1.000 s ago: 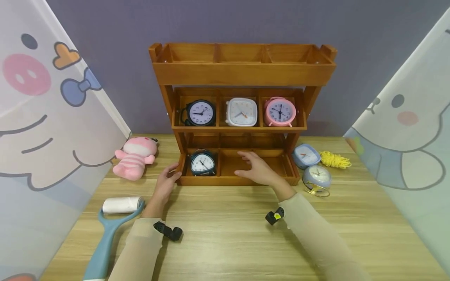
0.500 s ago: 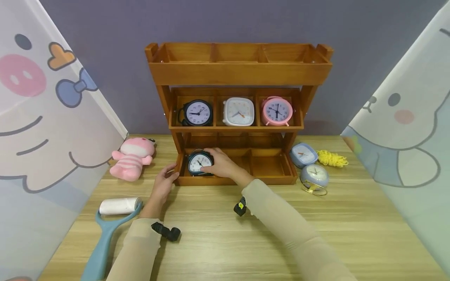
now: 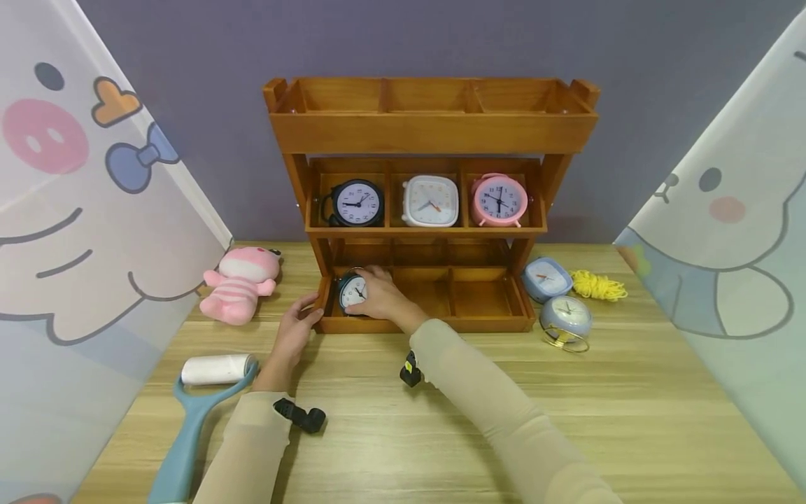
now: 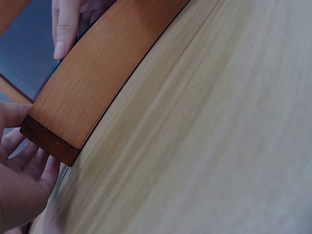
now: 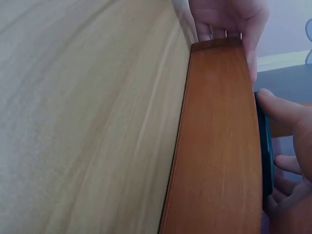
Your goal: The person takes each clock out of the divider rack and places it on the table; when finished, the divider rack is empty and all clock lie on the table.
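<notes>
A dark green alarm clock [image 3: 352,293] with a white face stands in the bottom-left compartment of the brown wooden shelf [image 3: 434,133]. My right hand [image 3: 385,299] grips its right side, thumb on the front, covering part of the dial. Only the clock's teal rim [image 5: 266,151] shows beside the shelf's front board in the right wrist view. At the shelf's lower left end, my left hand [image 3: 293,336] holds the corner. The left wrist view has that hand's thumb on top of the board and its fingers [image 4: 36,163] around the end.
The middle tier holds a black clock [image 3: 357,203], a white clock [image 3: 431,201] and a pink clock [image 3: 500,201]. Right of the shelf lie two bluish clocks [image 3: 547,279] and yellow cord [image 3: 598,285]. A pink plush toy [image 3: 239,283] and lint roller [image 3: 195,413] lie left.
My right hand has moved left from above the bottom-middle compartment to the dark green alarm clock and taken hold of it. My left hand stays at the shelf's corner.
</notes>
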Demonstrator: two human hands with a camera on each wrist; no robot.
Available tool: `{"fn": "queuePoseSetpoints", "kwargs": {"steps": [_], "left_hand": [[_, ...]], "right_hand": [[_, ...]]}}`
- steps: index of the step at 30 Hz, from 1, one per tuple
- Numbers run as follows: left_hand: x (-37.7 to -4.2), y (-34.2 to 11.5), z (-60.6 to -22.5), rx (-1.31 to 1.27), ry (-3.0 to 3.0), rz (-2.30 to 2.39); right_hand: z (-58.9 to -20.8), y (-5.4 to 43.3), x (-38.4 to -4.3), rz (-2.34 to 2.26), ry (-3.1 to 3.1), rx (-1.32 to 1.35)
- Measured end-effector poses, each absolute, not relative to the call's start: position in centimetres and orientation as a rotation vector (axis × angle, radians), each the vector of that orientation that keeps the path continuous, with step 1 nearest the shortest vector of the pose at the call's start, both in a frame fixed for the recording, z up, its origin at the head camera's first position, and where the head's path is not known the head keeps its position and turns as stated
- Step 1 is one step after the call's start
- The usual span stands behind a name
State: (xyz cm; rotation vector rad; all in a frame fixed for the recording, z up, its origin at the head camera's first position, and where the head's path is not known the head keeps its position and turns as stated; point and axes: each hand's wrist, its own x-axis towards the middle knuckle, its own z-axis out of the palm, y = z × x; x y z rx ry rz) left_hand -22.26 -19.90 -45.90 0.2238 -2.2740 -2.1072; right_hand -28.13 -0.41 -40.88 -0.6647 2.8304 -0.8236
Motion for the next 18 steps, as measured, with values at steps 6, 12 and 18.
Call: {"fn": "queuePoseSetpoints", "kwargs": {"steps": [6,12,18], "left_hand": [[-22.2,-19.78,-45.79,0.236,-2.277,-2.099],[-22.2,-19.75,-45.71,0.238,-2.272,-2.095],[-22.3,-19.81,-45.85,0.242,-2.272,-2.098]], "right_hand": [[-41.4,0.09,-28.81,-0.781,2.807,-0.676],[-41.4,0.23,-29.19,-0.817,2.784,-0.696],[-41.74,0.35,-29.2,-0.886,2.83,-0.713]]}}
